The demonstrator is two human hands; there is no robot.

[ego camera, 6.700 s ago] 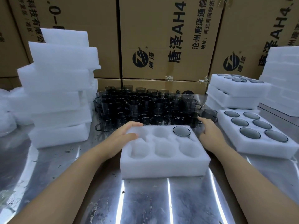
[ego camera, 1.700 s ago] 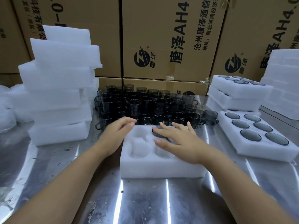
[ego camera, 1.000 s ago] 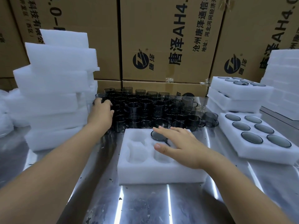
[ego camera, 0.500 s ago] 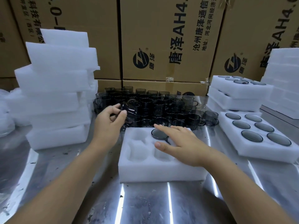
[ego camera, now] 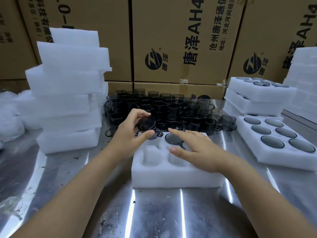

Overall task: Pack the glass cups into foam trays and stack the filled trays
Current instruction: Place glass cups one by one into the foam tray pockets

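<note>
A white foam tray [ego camera: 176,177] with round pockets lies in front of me on the metal table. One dark glass cup [ego camera: 172,138] sits upside down in its far middle pocket. My left hand [ego camera: 130,133] pinches another dark glass cup [ego camera: 146,125], tilted on its side just above the tray's far left corner. My right hand [ego camera: 193,150] lies flat with straight fingers on the tray's right half and hides the pockets there. A crowd of several loose dark cups [ego camera: 171,110] stands behind the tray.
A tall stack of empty foam trays [ego camera: 68,93] stands at the left. A filled tray [ego camera: 277,143] lies at the right, with stacked filled trays [ego camera: 257,97] behind it. Cardboard boxes [ego camera: 185,40] wall off the back. More foam [ego camera: 305,79] is at far right.
My left hand reached into the cup crowd, took a cup and brought it back over the tray's far left corner. My right hand stayed flat on the tray.
</note>
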